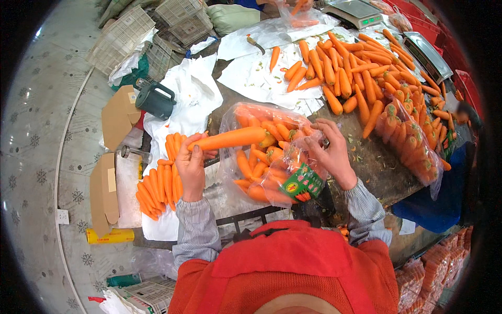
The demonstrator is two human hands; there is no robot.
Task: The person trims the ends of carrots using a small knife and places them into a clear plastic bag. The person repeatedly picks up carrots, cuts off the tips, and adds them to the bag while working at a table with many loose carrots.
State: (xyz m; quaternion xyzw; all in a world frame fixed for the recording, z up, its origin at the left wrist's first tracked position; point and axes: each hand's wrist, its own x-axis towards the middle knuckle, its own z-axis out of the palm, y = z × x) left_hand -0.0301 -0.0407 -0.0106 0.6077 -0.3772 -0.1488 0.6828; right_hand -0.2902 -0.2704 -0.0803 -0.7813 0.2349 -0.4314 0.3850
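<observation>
My left hand grips a large carrot by its narrow end, thumb on top. The carrot lies nearly level, its thick end above a clear plastic bag filled with several carrots. At the bag's right side, my right hand has its fingers bent on the film of its upper edge; part of the grip is hidden. A green printed label shows on the bag's near side. Beside my left hand, rows of carrots rest on white sheeting.
A big heap of loose carrots covers the far right, with a filled bag beside it. Scales stand behind. A knife, dark jug, glass jar, cardboard pieces and plastic crates are leftward.
</observation>
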